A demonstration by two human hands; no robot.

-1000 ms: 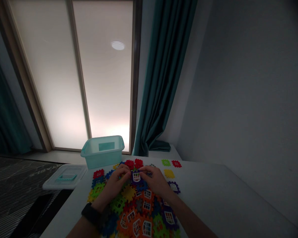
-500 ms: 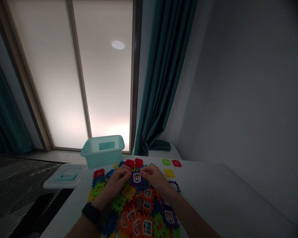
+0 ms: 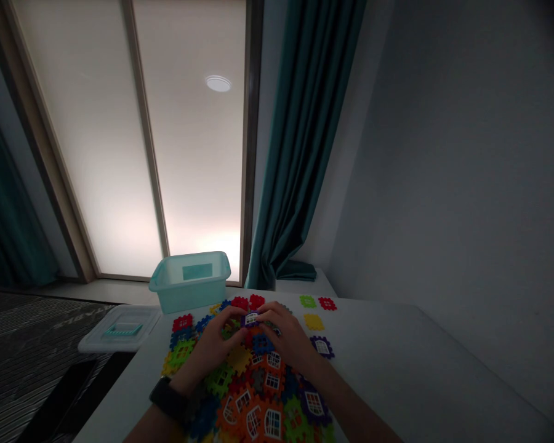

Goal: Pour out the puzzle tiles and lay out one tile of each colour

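Observation:
A purple interlocking block with a white window (image 3: 250, 319) is between my hands, above a pile of toothed plastic blocks. My left hand (image 3: 215, 341) grips its left side, thumb stretched along the near side and fingers curled over the far side. My right hand (image 3: 289, 338) has its fingers on the right edge of the same block. Just below it lies a blue block (image 3: 261, 343), and a yellow block (image 3: 239, 358) is near my left thumb. Orange window blocks (image 3: 272, 381) fill the pile toward me. My fingers hide part of what joins the purple block.
A teal bin (image 3: 191, 295) stands at the table's back left, with its clear lid (image 3: 120, 329) beside it. On the white table (image 3: 397, 369), a green block (image 3: 308, 301), a red block (image 3: 327, 303), a yellow square (image 3: 313, 322) and a purple block (image 3: 322, 347) lie right of the pile.
The purple window block has tilted from facing me to lying flatter, and shifted slightly away. My fingers have spread from fingertip pinches to a wider hold around it.

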